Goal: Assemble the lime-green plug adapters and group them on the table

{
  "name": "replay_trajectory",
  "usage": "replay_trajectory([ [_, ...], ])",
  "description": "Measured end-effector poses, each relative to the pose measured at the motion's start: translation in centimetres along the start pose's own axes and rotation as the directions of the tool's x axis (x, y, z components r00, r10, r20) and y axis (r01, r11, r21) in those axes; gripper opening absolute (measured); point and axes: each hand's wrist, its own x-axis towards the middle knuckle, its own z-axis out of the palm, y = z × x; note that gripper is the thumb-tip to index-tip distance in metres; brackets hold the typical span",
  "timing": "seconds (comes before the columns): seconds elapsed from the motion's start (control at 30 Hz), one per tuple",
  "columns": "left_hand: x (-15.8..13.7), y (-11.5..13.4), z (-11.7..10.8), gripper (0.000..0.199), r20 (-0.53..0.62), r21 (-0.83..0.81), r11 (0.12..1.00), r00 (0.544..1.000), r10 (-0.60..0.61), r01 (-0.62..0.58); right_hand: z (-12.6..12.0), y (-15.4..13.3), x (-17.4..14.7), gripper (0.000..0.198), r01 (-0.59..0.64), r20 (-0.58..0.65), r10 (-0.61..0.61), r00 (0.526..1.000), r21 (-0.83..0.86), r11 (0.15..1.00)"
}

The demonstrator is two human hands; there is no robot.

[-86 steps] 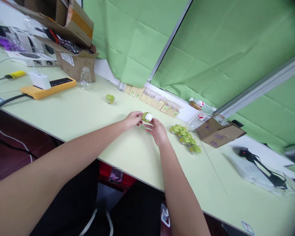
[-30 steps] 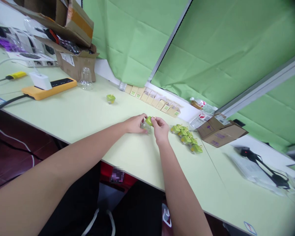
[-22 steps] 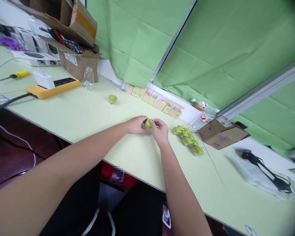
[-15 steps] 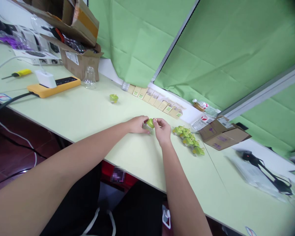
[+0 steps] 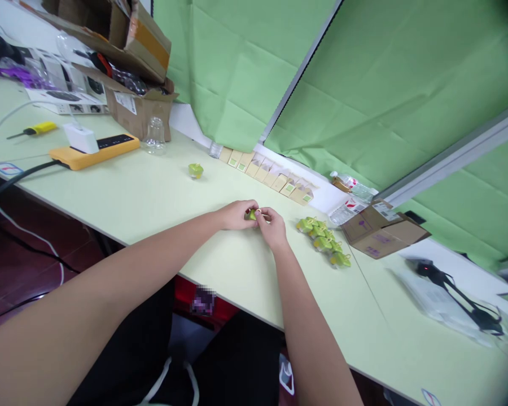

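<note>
Between my hands, above the middle of the table, is a small clear container with a green top (image 5: 253,215), largely hidden by fingers. My left hand (image 5: 240,215) grips it from the left side. The fingertips of my right hand (image 5: 272,224) pinch at its top, close to a pale yellow loop. To the right, several similar green-topped containers (image 5: 323,239) with yellow loops sit in a cluster. Another green-topped container (image 5: 195,171) stands alone to the left, farther back; no loop is visible on it.
A row of small tan boxes (image 5: 266,173) lines the table's back edge. At left are an orange power strip (image 5: 110,151), a yellow-handled screwdriver (image 5: 42,128), a clear bottle (image 5: 154,136) and cardboard boxes (image 5: 141,110). An open carton (image 5: 379,231) stands at right, near a black cable-like device (image 5: 461,299).
My right hand has shifted slightly left and down, closer to my left hand. The container now sits a little lower and is more covered by fingers.
</note>
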Motion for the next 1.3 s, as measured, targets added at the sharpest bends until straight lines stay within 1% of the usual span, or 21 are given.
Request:
replay_trajectory([
  [0.07, 0.1, -0.2, -0.2, 0.032, -0.016, 0.026, 0.999, 1.0, -0.026, 0.026, 0.0, 0.1, 0.0, 0.034, -0.008, -0.028, 0.008, 1.0, 0.005, 1.0],
  [0.13, 0.3, -0.7, -0.9, 0.031, -0.11, 0.114, 0.985, 0.987, -0.117, 0.129, 0.0, 0.2, 0.1, 0.035, -0.015, -0.065, 0.013, 0.998, -0.022, 1.0],
  [0.2, 0.6, -1.3, -1.8, 0.032, -0.262, 0.227, 0.931, 0.939, -0.225, 0.286, -0.2, 0.3, 0.2, 0.035, -0.033, -0.097, 0.028, 0.995, -0.054, 0.998],
  [0.27, 0.7, -1.8, -2.9, 0.033, -0.375, 0.322, 0.859, 0.887, -0.27, 0.398, -0.4, 0.4, 0.2, 0.035, -0.056, -0.111, 0.047, 0.993, -0.078, 0.995],
  [0.33, 0.7, -2.1, -3.9, 0.034, -0.45, 0.375, 0.793, 0.842, -0.298, 0.481, -0.5, 0.4, 0.3, 0.035, -0.071, -0.107, 0.06, 0.992, -0.103, 0.992],
  [0.43, 0.5, -2.4, -5.1, 0.037, -0.547, 0.368, 0.717, 0.761, -0.348, 0.592, -0.6, 0.4, 0.2, 0.034, -0.071, -0.097, 0.058, 0.994, -0.138, 0.988],
  [0.5, 0.2, -2.7, -5.7, 0.04, -0.603, 0.347, 0.683, 0.711, -0.362, 0.643, -0.6, 0.4, 0.2, 0.034, -0.067, -0.089, 0.054, 0.995, -0.148, 0.987],
  [0.57, -0.1, -3.1, -6.4, 0.04, -0.648, 0.349, 0.653, 0.677, -0.35, 0.672, -0.5, 0.4, 0.1, 0.034, -0.068, -0.082, 0.057, 0.995, -0.144, 0.987],
  [0.67, -0.4, -3.9, -7.2, 0.036, -0.691, 0.371, 0.616, 0.65, -0.316, 0.694, -0.3, 0.5, 0.1, 0.033, -0.079, -0.068, 0.071, 0.995, -0.132, 0.988],
  [0.77, -0.7, -4.6, -7.9, 0.036, -0.693, 0.351, 0.608, 0.634, -0.343, 0.712, -0.6, 0.8, 0.5, 0.033, -0.063, -0.079, 0.052, 0.996, -0.152, 0.986],
  [0.83, -0.8, -4.7, -8.1, 0.039, -0.686, 0.325, 0.607, 0.622, -0.376, 0.725, -1.6, 1.4, 0.9, 0.034, -0.039, -0.179, 0.005, 0.984, -0.188, 0.981],
  [0.87, -0.7, -4.5, -8.1, 0.042, -0.688, 0.314, 0.611, 0.617, -0.382, 0.727, -2.3, 1.8, 1.2, 0.036, -0.043, -0.274, -0.018, 0.962, -0.213, 0.976],
  [0.9, -0.6, -4.2, -8.0, 0.047, -0.693, 0.305, 0.623, 0.617, -0.374, 0.72, -3.1, 2.3, 1.5, 0.04, -0.069, -0.391, -0.033, 0.92, -0.243, 0.967],
  [0.93, -0.5, -3.7, -7.8, 0.052, -0.694, 0.305, 0.647, 0.628, -0.352, 0.699, -4.1, 2.9, 1.7, 0.044, -0.127, -0.51, -0.035, 0.859, -0.28, 0.951],
  [0.97, -0.4, -3.1, -7.5, 0.056, -0.69, 0.313, 0.683, 0.652, -0.314, 0.66, -5.0, 3.5, 1.8, 0.045, -0.197, -0.607, -0.045, 0.793, -0.326, 0.925],
  [1.0, -0.2, -2.4, -7.0, 0.058, -0.668, 0.336, 0.729, 0.697, -0.262, 0.596, -5.9, 4.2, 2.0, 0.044, -0.243, -0.654, -0.076, 0.752, -0.383, 0.891],
  [1.03, -0.1, -1.7, -6.4, 0.055, -0.621, 0.368, 0.775, 0.756, -0.207, 0.514, -6.7, 4.9, 2.1, 0.042, -0.27, -0.66, -0.108, 0.743, -0.444, 0.855],
  [1.1, 0.1, -0.6, -4.9, 0.046, -0.501, 0.407, 0.838, 0.856, -0.128, 0.364, -7.8, 6.3, 2.2, 0.039, -0.288, -0.606, -0.132, 0.784, -0.543, 0.789],
  [1.17, 0.1, 0.0, -3.2, 0.038, -0.328, 0.408, 0.884, 0.94, -0.089, 0.226, -8.3, 7.3, 2.3, 0.039, -0.272, -0.531, -0.113, 0.84, -0.592, 0.759],
  [1.23, 0.0, -0.1, -1.8, 0.036, -0.166, 0.377, 0.918, 0.984, -0.063, 0.123, -8.4, 7.6, 2.4, 0.041, -0.266, -0.511, -0.094, 0.854, -0.586, 0.765],
  [1.3, -0.1, -0.5, -1.0, 0.033, -0.056, 0.334, 0.939, 0.996, -0.066, 0.081, -8.2, 7.1, 2.5, 0.04, -0.27, -0.531, -0.083, 0.843, -0.552, 0.788],
])
